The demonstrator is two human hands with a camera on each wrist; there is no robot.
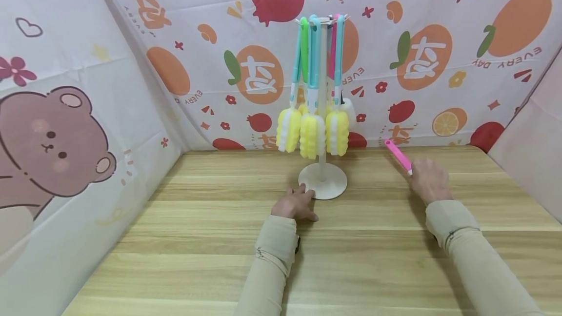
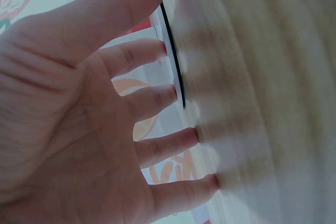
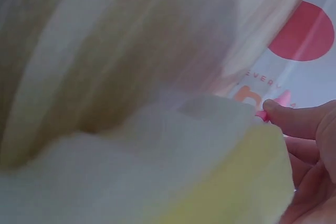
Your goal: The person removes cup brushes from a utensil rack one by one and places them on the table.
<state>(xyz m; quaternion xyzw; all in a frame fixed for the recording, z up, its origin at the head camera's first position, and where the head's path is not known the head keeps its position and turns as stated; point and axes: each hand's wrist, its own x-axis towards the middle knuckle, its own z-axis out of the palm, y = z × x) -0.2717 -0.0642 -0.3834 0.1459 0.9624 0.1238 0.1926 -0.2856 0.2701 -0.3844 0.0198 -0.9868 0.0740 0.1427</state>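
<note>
Left hand, fingers spread, touches the brush stand at near left, perhaps steadying it; right hand pinches a pink-handled sponge brush near its head, handle free.

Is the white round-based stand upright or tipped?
Upright: its white pole rises straight from the round base, flat on the wooden table.

A pink-handled brush with a yellow-and-white sponge head slants right of the upright white stand, where similar brushes hang.
</note>
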